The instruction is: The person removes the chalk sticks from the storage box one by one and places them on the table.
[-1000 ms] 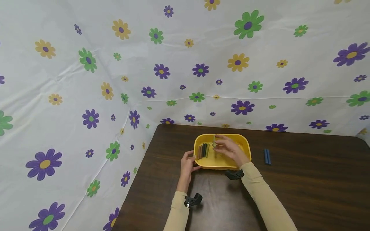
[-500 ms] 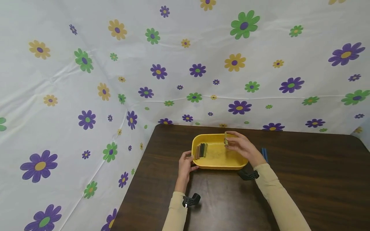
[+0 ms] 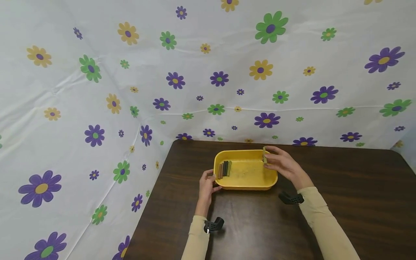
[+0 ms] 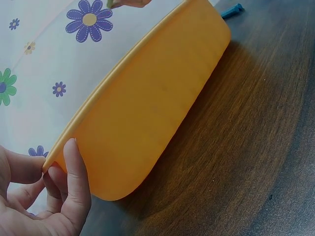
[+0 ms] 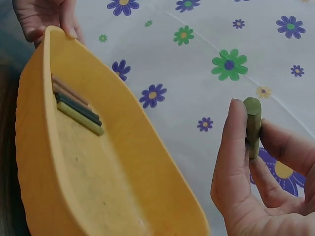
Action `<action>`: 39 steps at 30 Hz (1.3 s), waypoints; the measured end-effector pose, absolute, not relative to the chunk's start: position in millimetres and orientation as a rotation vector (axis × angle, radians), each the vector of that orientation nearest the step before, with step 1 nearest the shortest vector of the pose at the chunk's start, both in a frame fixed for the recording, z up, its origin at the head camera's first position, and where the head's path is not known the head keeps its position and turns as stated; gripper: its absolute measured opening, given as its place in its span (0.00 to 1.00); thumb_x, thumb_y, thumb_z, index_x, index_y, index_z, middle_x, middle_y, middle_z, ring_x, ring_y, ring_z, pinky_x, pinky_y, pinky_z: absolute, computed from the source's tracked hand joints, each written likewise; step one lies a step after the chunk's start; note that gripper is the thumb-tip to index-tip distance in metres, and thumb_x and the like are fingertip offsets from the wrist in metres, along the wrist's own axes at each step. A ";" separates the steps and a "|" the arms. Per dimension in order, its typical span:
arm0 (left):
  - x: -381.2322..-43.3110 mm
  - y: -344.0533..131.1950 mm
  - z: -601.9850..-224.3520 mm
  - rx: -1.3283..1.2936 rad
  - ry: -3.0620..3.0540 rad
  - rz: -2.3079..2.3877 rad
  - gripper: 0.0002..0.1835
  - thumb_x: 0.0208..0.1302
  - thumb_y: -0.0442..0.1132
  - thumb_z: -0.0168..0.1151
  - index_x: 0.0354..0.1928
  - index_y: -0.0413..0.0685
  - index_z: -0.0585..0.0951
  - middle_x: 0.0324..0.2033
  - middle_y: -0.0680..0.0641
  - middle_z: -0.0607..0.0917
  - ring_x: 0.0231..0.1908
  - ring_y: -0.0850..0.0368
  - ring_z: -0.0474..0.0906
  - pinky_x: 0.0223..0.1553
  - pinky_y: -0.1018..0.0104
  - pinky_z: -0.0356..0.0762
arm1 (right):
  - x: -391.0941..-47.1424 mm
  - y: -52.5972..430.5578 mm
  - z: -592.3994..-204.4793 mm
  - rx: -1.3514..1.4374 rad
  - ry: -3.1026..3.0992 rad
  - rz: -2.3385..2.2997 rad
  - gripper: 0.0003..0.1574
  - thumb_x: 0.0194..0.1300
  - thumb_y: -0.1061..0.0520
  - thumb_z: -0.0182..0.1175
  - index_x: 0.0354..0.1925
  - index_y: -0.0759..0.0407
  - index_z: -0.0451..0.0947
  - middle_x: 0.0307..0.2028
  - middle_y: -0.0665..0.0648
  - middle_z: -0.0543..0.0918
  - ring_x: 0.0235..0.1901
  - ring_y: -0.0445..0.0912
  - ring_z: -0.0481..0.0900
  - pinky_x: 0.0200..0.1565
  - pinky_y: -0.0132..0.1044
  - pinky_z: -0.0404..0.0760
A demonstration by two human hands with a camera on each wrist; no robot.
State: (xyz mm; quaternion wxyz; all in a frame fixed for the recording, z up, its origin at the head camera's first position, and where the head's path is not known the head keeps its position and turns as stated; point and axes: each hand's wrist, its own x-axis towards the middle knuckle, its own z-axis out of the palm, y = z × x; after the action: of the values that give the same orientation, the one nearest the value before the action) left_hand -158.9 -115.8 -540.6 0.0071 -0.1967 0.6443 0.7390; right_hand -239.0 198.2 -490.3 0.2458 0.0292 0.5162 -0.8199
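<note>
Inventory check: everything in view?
Tray: one, yellow, on table
Table: one, brown, under tray
Flowered sheeting: count unclear, white, behind table
Brown sticks: two, brown, tray's left end
Dark sticks: two, blackish, beside those
Green stick: one, olive, beside dark ones
Raised stick: one, green, near tray's right end
Blue stick: at least one, blue, on table
Wrist devices: two, black, on wrists
Sleeves: two, beige, on arms
Left hand: one, gripping tray's rim
Right hand: one, pinching raised stick

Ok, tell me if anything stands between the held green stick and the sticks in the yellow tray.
Nothing visible: the right hand holds the green stick raised; only bare tray floor shows between it and the other sticks.
</note>
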 end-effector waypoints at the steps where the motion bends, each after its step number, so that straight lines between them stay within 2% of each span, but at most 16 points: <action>1: -159.1 -115.8 -540.5 -0.615 2.016 2.308 0.20 0.77 0.35 0.54 0.65 0.35 0.73 0.50 0.31 0.78 0.36 0.52 0.81 0.32 0.64 0.87 | -238.2 201.4 -490.9 0.074 1.408 -2.239 0.27 0.76 0.66 0.58 0.69 0.56 0.65 0.55 0.57 0.73 0.45 0.45 0.85 0.49 0.40 0.87; 8: -159.6 -116.7 -542.2 -0.608 2.019 2.307 0.20 0.76 0.35 0.53 0.66 0.35 0.73 0.52 0.30 0.77 0.38 0.49 0.81 0.33 0.64 0.87 | -231.9 224.8 -494.7 0.057 1.391 -2.283 0.23 0.76 0.67 0.57 0.63 0.51 0.69 0.48 0.57 0.81 0.42 0.48 0.87 0.47 0.42 0.87; 13: -158.2 -117.0 -542.1 -0.606 2.021 2.322 0.19 0.75 0.35 0.54 0.64 0.37 0.74 0.50 0.32 0.79 0.37 0.50 0.81 0.32 0.66 0.87 | -226.0 242.7 -499.6 0.112 1.463 -2.259 0.29 0.76 0.65 0.58 0.69 0.52 0.63 0.47 0.54 0.79 0.44 0.46 0.84 0.49 0.40 0.87; 19: -156.5 -116.6 -542.2 -0.583 2.043 2.328 0.19 0.75 0.35 0.53 0.63 0.35 0.74 0.48 0.32 0.79 0.37 0.49 0.81 0.32 0.65 0.87 | -220.7 262.7 -507.9 0.124 1.406 -2.300 0.32 0.78 0.66 0.54 0.74 0.55 0.57 0.46 0.54 0.80 0.44 0.46 0.85 0.48 0.40 0.87; 28: -159.2 -116.3 -543.0 -0.646 2.036 2.284 0.20 0.76 0.35 0.53 0.65 0.37 0.74 0.51 0.32 0.78 0.40 0.48 0.80 0.35 0.65 0.87 | -208.2 292.7 -520.7 0.191 1.411 -2.308 0.28 0.78 0.64 0.55 0.70 0.49 0.63 0.49 0.51 0.79 0.47 0.45 0.84 0.51 0.36 0.85; 35: -158.1 -116.4 -541.7 -0.639 2.034 2.284 0.19 0.76 0.35 0.52 0.65 0.37 0.74 0.53 0.31 0.77 0.40 0.47 0.81 0.35 0.64 0.87 | -204.2 308.6 -531.9 0.208 1.489 -2.267 0.29 0.78 0.62 0.57 0.71 0.49 0.63 0.52 0.47 0.75 0.47 0.40 0.82 0.50 0.34 0.85; 37: -158.2 -116.2 -541.6 -0.637 2.031 2.289 0.19 0.76 0.35 0.52 0.65 0.37 0.74 0.53 0.31 0.78 0.40 0.47 0.81 0.35 0.64 0.87 | -203.6 313.6 -535.2 0.214 1.496 -2.265 0.27 0.78 0.62 0.57 0.69 0.47 0.65 0.51 0.46 0.76 0.47 0.40 0.83 0.50 0.34 0.85; 39: -158.2 -115.7 -541.2 -0.635 2.030 2.291 0.19 0.76 0.35 0.52 0.65 0.37 0.74 0.53 0.31 0.78 0.40 0.47 0.81 0.35 0.64 0.87 | -203.6 317.8 -538.2 0.225 1.472 -2.276 0.22 0.77 0.63 0.57 0.63 0.45 0.72 0.50 0.46 0.77 0.46 0.40 0.83 0.50 0.35 0.85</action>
State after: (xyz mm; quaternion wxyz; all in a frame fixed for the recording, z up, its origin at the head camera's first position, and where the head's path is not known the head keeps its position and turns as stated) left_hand -158.2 -115.7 -541.2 0.0077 -0.2030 0.6493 0.7329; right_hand -203.6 317.8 -538.2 0.2093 0.0811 0.5293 -0.8182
